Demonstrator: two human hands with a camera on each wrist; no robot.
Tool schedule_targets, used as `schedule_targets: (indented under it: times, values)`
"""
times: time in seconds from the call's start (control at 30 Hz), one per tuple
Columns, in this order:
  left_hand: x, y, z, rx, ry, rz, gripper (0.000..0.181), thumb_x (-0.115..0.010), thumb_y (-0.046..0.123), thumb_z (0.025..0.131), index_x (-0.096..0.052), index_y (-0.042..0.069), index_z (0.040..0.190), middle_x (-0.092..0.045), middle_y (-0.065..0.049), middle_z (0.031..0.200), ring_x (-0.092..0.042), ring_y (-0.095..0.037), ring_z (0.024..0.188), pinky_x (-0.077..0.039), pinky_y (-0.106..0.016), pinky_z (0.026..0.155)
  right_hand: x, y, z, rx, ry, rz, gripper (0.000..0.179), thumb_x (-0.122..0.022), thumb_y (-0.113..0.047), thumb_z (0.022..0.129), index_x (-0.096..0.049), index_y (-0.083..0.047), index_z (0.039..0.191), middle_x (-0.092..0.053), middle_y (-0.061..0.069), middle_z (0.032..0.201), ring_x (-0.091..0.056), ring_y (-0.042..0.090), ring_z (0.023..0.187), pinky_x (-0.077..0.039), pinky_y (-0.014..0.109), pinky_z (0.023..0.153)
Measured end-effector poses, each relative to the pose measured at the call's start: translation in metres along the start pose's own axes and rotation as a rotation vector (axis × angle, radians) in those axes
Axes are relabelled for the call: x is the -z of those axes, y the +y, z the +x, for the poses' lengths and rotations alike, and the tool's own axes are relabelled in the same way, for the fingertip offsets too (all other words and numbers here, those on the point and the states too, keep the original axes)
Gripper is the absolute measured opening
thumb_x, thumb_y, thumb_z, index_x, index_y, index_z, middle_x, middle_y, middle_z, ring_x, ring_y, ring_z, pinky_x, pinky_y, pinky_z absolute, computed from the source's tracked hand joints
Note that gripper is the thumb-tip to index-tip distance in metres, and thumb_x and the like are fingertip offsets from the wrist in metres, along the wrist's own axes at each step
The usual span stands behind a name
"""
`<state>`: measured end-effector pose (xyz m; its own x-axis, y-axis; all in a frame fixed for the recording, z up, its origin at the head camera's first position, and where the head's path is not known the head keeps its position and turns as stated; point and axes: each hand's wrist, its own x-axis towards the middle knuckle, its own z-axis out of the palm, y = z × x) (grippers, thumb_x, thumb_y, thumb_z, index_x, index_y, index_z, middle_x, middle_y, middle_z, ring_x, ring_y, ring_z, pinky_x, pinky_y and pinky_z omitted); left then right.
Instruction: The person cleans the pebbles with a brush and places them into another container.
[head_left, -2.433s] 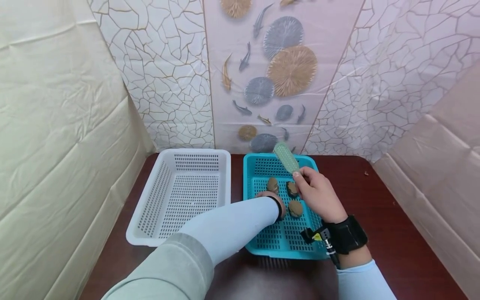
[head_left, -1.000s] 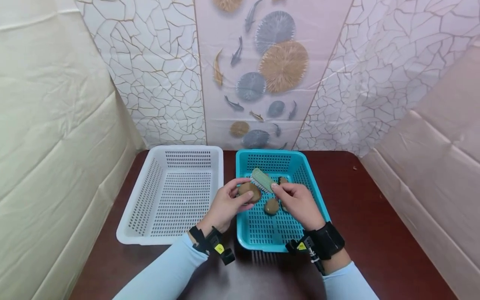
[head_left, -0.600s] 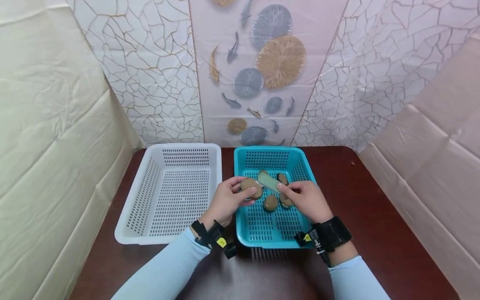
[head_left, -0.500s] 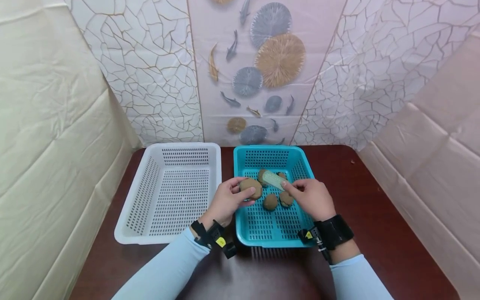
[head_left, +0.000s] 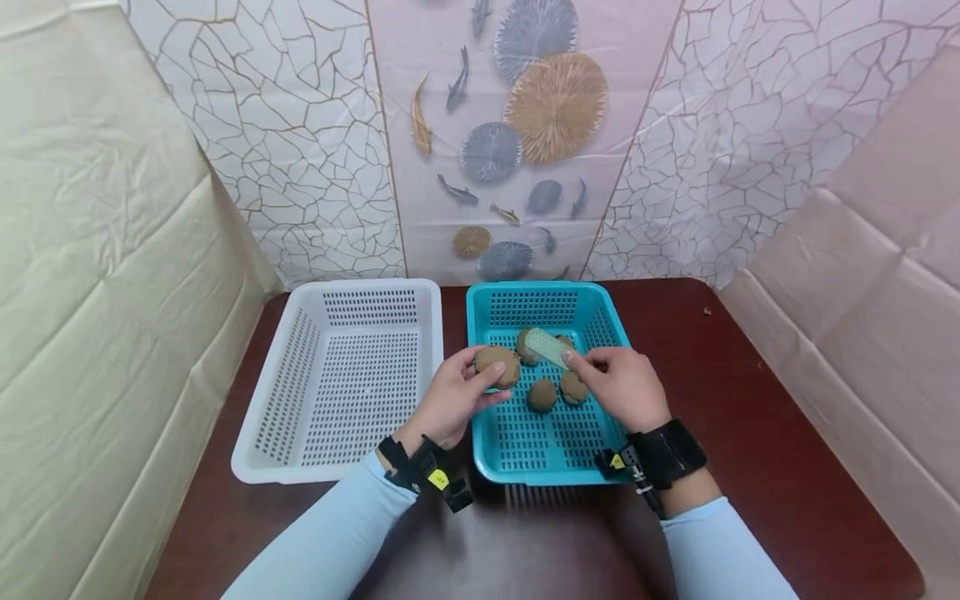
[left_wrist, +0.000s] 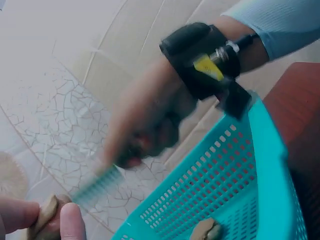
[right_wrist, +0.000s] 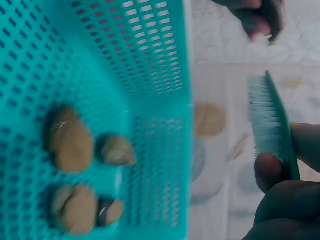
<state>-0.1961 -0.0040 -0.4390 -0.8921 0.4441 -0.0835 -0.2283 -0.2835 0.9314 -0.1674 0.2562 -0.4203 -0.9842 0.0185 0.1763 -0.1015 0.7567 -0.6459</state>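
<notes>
My left hand holds a brown, rounded, mud-coated lump between thumb and fingers, above the left rim of the turquoise basket. In my right hand is a small pale green brush, pinched near one end. Its white bristles show in the right wrist view, where a gap separates the brush from the left hand. Several similar lumps lie on the basket floor, among them a round one and a cracked one. The brush partly covers those at the back.
A white perforated basket stands left of the turquoise one on the dark red table. Patterned cloth hangs behind, and pale quilted panels flank both sides. A tiny crumb lies at the right back.
The left hand has come up out of the turquoise basket with a lump. The right hand has lowered the brush beside it, touched near the lump, then shifted slightly right.
</notes>
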Motion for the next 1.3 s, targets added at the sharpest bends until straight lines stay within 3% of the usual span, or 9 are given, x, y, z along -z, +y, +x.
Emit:
schedule_targets:
  times: [0.1,0.23,0.47,0.67,0.87,0.97,1.1,1.2,1.3]
  values:
    - [0.000,0.001,0.001,0.016,-0.021,-0.012,0.044,-0.057,0.003,0.115,-0.049,-0.005,0.157,-0.066,-0.022,0.135,-0.073,-0.021,0.114,-0.063,-0.038,0.098,0.002,-0.010,-0.002,0.057,0.008,0.089,0.042,-0.067,-0.042,0.112,-0.078,-0.011,0.085,-0.051,0.001,0.063,-0.050,0.024,0.060,-0.038,0.035,0.055]
    - [-0.003,-0.002,0.002,0.042,-0.055,-0.034,0.043,-0.055,0.003,0.115,-0.049,-0.004,0.157,-0.064,-0.025,0.140,-0.073,-0.028,0.121,-0.061,-0.039,0.101,-0.005,-0.015,-0.002,0.108,-0.062,0.157,0.041,-0.067,-0.039,0.112,-0.076,-0.013,0.081,-0.047,-0.002,0.061,-0.048,0.022,0.058,-0.037,0.033,0.053]
    - [-0.001,-0.009,0.003,0.038,-0.084,-0.055,0.044,-0.053,0.004,0.116,-0.045,-0.007,0.159,-0.056,-0.032,0.150,-0.065,-0.043,0.136,-0.059,-0.038,0.103,-0.003,-0.002,-0.003,-0.026,-0.010,-0.016,0.051,-0.067,-0.045,0.111,-0.063,-0.015,0.069,-0.039,-0.003,0.060,-0.043,0.021,0.057,-0.028,0.033,0.052]
    - [-0.001,-0.009,0.004,0.027,-0.111,-0.056,0.045,-0.052,0.004,0.117,-0.044,-0.005,0.160,-0.058,-0.032,0.147,-0.072,-0.032,0.124,-0.061,-0.039,0.102,-0.002,-0.009,0.000,0.053,-0.082,0.133,0.049,-0.065,-0.044,0.112,-0.071,-0.010,0.077,-0.043,-0.001,0.061,-0.047,0.024,0.059,-0.036,0.035,0.055]
    - [-0.002,-0.006,0.003,0.013,-0.120,-0.055,0.045,-0.051,0.003,0.117,-0.042,-0.006,0.160,-0.058,-0.031,0.146,-0.074,-0.023,0.115,-0.062,-0.036,0.099,0.001,-0.008,0.001,-0.016,-0.024,-0.041,0.051,-0.066,-0.047,0.111,-0.067,-0.015,0.072,-0.041,-0.002,0.060,-0.044,0.021,0.057,-0.030,0.033,0.051]
    - [-0.002,-0.006,0.003,0.020,-0.124,-0.049,0.046,-0.051,0.002,0.117,-0.042,-0.006,0.161,-0.057,-0.033,0.149,-0.074,-0.023,0.115,-0.063,-0.036,0.098,0.002,-0.010,0.000,0.010,-0.008,0.014,0.045,-0.068,-0.044,0.111,-0.073,-0.015,0.078,-0.044,0.000,0.061,-0.047,0.023,0.058,-0.033,0.035,0.051]
    - [-0.003,-0.005,0.005,0.028,-0.126,-0.042,0.044,-0.051,0.004,0.117,-0.044,-0.004,0.160,-0.058,-0.030,0.148,-0.073,-0.023,0.117,-0.062,-0.038,0.101,-0.001,-0.012,0.002,0.068,-0.073,0.106,0.048,-0.065,-0.042,0.113,-0.068,-0.013,0.074,-0.043,0.000,0.061,-0.046,0.023,0.057,-0.034,0.034,0.053]
    - [-0.003,-0.005,0.005,0.035,-0.131,-0.041,0.044,-0.052,0.004,0.117,-0.044,-0.006,0.159,-0.058,-0.031,0.148,-0.073,-0.023,0.118,-0.061,-0.039,0.103,-0.001,-0.011,0.001,0.028,-0.054,-0.017,0.056,-0.065,-0.047,0.111,-0.058,-0.016,0.066,-0.038,-0.003,0.059,-0.042,0.021,0.055,-0.028,0.033,0.050]
    - [-0.002,-0.006,0.004,0.037,-0.133,-0.035,0.046,-0.051,0.003,0.117,-0.041,-0.007,0.160,-0.056,-0.033,0.150,-0.072,-0.031,0.123,-0.060,-0.041,0.104,0.001,-0.009,0.000,-0.013,-0.003,-0.089,0.053,-0.067,-0.047,0.111,-0.060,-0.017,0.067,-0.038,-0.002,0.060,-0.042,0.021,0.056,-0.027,0.033,0.051]
